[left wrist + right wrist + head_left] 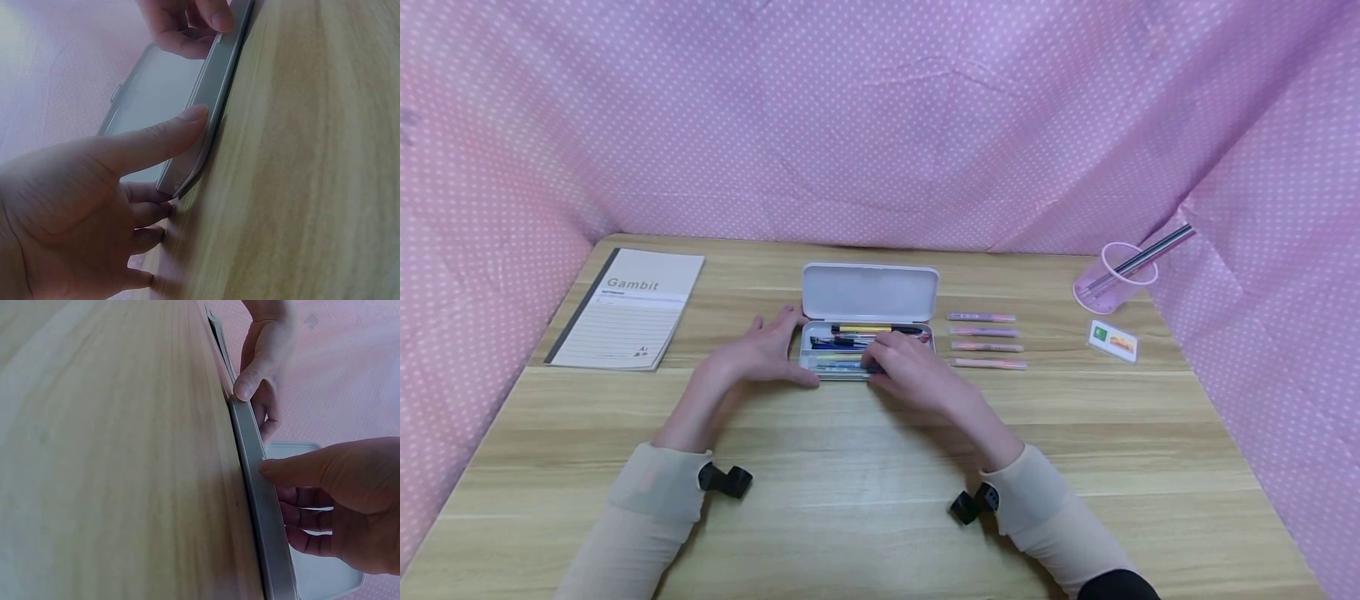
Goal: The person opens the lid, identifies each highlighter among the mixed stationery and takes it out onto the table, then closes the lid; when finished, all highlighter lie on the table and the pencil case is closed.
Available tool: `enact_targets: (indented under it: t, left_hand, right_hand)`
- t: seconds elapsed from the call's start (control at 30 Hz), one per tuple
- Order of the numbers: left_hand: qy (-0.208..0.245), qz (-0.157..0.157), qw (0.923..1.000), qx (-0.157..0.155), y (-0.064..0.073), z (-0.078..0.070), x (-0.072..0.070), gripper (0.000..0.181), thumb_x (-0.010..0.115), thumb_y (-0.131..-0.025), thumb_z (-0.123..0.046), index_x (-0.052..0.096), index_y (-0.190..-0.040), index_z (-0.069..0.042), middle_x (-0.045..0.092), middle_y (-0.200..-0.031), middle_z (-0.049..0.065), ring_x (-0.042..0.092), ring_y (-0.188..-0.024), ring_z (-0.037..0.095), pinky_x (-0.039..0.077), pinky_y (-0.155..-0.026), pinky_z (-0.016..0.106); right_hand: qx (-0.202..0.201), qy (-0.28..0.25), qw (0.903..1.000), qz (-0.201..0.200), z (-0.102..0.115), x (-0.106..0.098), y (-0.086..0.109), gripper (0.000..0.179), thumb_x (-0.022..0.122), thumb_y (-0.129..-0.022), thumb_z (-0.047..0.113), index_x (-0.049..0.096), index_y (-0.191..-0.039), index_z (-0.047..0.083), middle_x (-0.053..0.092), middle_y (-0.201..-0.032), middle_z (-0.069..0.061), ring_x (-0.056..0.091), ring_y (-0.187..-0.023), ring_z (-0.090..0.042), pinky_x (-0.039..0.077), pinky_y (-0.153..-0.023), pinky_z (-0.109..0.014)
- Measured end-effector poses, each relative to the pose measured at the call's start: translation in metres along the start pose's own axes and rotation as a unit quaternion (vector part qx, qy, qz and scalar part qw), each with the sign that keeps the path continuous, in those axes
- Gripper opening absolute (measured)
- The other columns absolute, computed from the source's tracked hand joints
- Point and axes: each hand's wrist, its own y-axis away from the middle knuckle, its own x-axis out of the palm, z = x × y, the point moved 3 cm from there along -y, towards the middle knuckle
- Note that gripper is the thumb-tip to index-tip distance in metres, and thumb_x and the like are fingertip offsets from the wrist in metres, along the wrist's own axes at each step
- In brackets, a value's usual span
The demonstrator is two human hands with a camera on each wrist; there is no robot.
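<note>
A pencil case (pixel 870 292) stands with its lid raised, its tray holding several pens, among them a yellow-and-black pen (pixel 868 329). My left hand (pixel 760 350) is spread at the case's left end. Its thumb (pixel 169 134) presses along the front wall, while the other fingers reach down beside the corner. Over the tray's right half, my right hand (pixel 913 371) dips its bent fingers among the pens. The right thumb (pixel 294 470) touches the outside of the front wall. The right fingertips are hidden inside the tray, and I cannot tell if they pinch a pen.
Several slim pastel pens (pixel 985 332) lie in a column right of the case. Farther right, a pink cup (pixel 1097 287) tilts with striped sticks (pixel 1157 248) in it, near a small card (pixel 1112 341). A notebook (pixel 625 312) lies at the left. Polka-dot cloth (pixel 880 125) surrounds the table.
</note>
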Motion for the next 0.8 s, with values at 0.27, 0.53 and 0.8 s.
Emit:
enact_targets:
  t: [0.27,0.53,0.8]
  left_hand:
    - [-0.002,0.0,1.0,0.0,-0.0002,0.0005,0.0001,0.106,0.088,-0.075,-0.048,0.032,-0.155,-0.007,0.006,-0.172,0.026,0.004,-0.16,0.045,-0.007,-0.129,0.067]
    - [-0.004,-0.001,1.0,0.003,-0.0006,0.0006,-0.0001,0.105,0.088,-0.075,-0.048,0.033,-0.154,-0.007,0.009,-0.172,0.026,0.006,-0.16,0.045,-0.007,-0.129,0.067]
    - [0.001,-0.001,1.0,0.001,0.0002,-0.0003,0.0,0.104,0.088,-0.075,-0.048,0.033,-0.154,-0.007,0.008,-0.172,0.025,0.005,-0.16,0.046,-0.007,-0.128,0.067]
  right_hand:
    - [-0.008,0.023,0.9997,-0.01,-0.0006,-0.0026,0.0002,0.018,0.074,-0.096,0.021,0.072,-0.113,0.018,0.072,-0.111,0.0,0.068,-0.1,-0.017,0.058,-0.091,-0.036]
    - [-0.018,0.053,0.9984,-0.01,0.0025,-0.0061,0.0018,0.017,0.074,-0.095,0.024,0.074,-0.112,0.02,0.073,-0.111,0.002,0.068,-0.098,-0.018,0.053,-0.084,-0.036]
    - [-0.015,0.079,0.9967,-0.009,0.0047,-0.0075,0.0034,0.017,0.073,-0.097,0.025,0.075,-0.113,0.021,0.073,-0.112,0.002,0.067,-0.099,-0.016,0.049,-0.082,-0.035]
